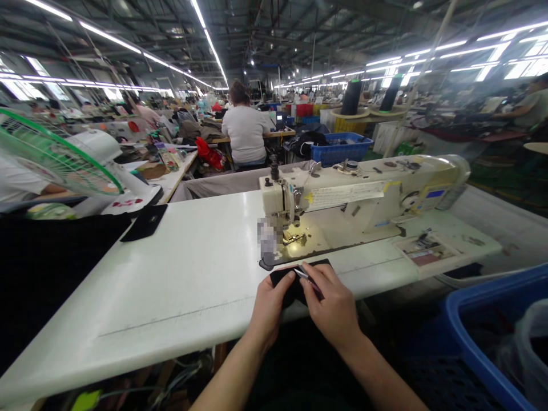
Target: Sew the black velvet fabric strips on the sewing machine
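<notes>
both hands pin a small black fabric piece [295, 279] at the white worktop's [171, 274] near edge, just before the cream sewing machine [355, 197]. the left hand [269, 311] presses it flat; the right hand [331, 305] pinches a slim metal tool [309, 279] against it, steadying the cloth.

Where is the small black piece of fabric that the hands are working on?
In the head view, the black fabric piece lies at the near edge of the white table, just in front of the sewing machine, held between the left hand and right hand.
</notes>
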Tool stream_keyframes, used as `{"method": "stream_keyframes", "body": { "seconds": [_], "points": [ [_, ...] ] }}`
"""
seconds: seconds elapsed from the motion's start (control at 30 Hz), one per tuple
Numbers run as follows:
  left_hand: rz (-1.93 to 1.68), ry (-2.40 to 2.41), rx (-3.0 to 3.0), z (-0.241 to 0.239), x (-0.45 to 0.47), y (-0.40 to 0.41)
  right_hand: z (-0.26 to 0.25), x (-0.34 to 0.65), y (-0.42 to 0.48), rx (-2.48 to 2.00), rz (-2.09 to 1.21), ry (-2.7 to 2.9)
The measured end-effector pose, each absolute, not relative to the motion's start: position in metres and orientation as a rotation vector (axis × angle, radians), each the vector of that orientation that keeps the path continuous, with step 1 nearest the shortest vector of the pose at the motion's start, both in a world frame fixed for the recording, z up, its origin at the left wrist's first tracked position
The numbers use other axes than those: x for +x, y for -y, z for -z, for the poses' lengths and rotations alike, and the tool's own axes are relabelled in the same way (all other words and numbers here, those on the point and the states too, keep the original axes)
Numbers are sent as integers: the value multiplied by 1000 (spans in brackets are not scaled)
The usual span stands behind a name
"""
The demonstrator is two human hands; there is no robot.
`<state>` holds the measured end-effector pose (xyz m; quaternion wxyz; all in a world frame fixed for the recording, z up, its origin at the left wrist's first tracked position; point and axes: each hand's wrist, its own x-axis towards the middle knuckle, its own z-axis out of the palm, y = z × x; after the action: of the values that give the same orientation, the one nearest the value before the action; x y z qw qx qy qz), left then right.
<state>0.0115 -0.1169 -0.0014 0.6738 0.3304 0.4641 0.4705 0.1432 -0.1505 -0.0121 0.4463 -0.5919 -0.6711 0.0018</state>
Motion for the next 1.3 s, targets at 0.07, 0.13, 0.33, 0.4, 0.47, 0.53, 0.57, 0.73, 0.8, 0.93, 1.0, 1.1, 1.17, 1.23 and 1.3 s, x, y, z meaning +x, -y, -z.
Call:
{"method": "stream_keyframes", "body": {
  "seconds": [0.07,0.13,0.33,0.4,0.47,0.53,0.57,0.73,0.8,0.93,1.0,1.1,1.17,1.23,1.3],
  "points": [
    [-1053,-1051,754,2,11,117,13,143,150,-1473,-7,1656],
    [-1051,-1056,760,2,12,117,13,143,149,-1476,-9,1642],
    [-1053,-1055,770,3,13,118,14,145,149,-1469,-11,1656],
    [-1055,-1063,762,3,13,118,13,145,150,-1470,-7,1667],
    [-1048,-1061,763,3,13,117,13,144,150,-1476,-5,1665],
    [-1042,-1052,764,3,13,117,13,144,150,-1483,-7,1651],
    [-1043,-1051,763,4,13,117,13,144,150,-1483,-8,1643],
    [-1055,-1054,753,4,13,117,13,145,150,-1468,8,1652],
    [-1056,-1051,752,3,13,117,13,145,149,-1471,8,1660],
    [-1055,-1058,767,2,13,118,13,144,149,-1470,-6,1645],
    [-1054,-1062,784,2,13,118,13,142,149,-1466,-4,1635],
    [-1054,-1063,808,3,14,119,14,141,149,-1453,14,1628],
    [-1057,-1066,809,4,14,119,14,141,148,-1436,20,1636],
    [-1067,-1065,797,5,14,119,16,142,148,-1417,27,1649],
    [-1087,-1061,781,5,14,119,18,143,147,-1406,32,1656]
  ]
}}
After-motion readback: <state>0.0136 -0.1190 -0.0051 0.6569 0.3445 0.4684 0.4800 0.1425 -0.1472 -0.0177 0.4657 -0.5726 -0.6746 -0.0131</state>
